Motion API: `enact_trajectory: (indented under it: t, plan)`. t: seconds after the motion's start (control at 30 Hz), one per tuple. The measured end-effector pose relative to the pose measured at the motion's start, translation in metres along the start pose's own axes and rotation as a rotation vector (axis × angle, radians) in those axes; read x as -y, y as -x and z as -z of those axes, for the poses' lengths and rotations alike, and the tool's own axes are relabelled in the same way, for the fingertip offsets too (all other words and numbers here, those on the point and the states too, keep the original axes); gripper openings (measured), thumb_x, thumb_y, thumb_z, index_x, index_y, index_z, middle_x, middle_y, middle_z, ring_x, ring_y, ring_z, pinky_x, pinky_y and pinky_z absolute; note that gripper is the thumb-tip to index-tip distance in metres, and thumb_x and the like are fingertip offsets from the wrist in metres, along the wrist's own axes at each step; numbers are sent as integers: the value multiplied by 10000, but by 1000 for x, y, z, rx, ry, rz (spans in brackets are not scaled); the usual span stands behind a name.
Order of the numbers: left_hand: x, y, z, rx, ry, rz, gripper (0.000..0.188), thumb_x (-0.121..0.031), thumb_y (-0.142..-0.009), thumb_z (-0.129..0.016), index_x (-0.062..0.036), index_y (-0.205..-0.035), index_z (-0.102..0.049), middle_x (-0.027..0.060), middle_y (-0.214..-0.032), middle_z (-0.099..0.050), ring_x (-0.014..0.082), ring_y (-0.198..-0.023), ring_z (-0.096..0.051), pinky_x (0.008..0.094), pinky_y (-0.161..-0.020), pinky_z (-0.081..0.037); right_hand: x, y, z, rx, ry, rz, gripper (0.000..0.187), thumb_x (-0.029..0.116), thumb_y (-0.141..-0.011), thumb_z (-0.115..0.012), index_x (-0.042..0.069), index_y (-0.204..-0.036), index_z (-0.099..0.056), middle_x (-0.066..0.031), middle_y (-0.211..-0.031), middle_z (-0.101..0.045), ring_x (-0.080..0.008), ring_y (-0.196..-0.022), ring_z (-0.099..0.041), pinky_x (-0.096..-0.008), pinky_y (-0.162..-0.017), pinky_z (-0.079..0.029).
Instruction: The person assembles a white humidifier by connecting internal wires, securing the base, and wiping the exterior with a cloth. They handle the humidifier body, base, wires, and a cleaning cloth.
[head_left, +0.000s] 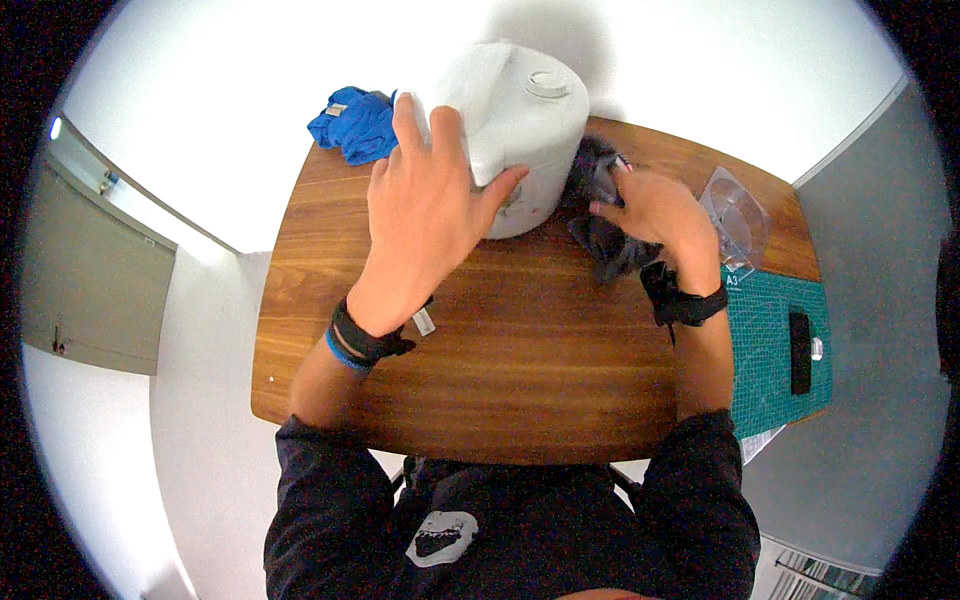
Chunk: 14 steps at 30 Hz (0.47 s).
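A white rounded appliance (545, 140), which looks like a rice cooker with a round vent on its lid, stands at the far middle of the wooden table. My left hand (425, 200) lies against its left front, fingers spread and thumb stretched along the front. To the right of the appliance, my right hand (655, 212) is curled on a crumpled dark cloth (605, 245). Slight blur softens those fingers, and part of the cloth lies behind them. Beyond my left hand is a bunched blue cloth (360, 128).
A clear plastic tray (738, 220) lies right of my right hand. Nearer on that side, a green cutting mat (755, 360) carries a black bar-shaped item (800, 353) and a small white piece (817, 349). A small white item (424, 321) sits by my left wrist. A wall rises behind the table.
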<state>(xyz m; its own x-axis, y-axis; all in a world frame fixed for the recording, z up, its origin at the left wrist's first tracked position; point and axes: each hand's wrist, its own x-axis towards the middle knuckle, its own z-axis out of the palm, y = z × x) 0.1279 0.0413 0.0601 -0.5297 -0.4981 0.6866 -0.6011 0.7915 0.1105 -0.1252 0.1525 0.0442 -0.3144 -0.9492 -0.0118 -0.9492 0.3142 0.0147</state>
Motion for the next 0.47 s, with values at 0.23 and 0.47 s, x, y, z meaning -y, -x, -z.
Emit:
enact_trajectory:
  t: [0.23,0.47]
  plan:
    - [41,-18,-20,-20,47,-165,739,-500,-923,-795,38,-1327,-491,420,-1392,-489,493,-948,-727,487,-789,-615,-27,-12,4,-22,-346,403,412,353,-1015,-705,43,-1286,-704,-211,-1120,-759,-373,-1020,-738,-473,-868,-590]
    - [39,-33,21,-43,391,-146,239,-160,-970,-779,-27,-1059,-600,142,-1104,-613,264,-755,-636,367,-663,-536,-38,32,59,-437,-1033,356,268,66,-953,-722,11,-1213,-690,-87,-1123,-744,-189,-1027,-720,-337,-877,-580]
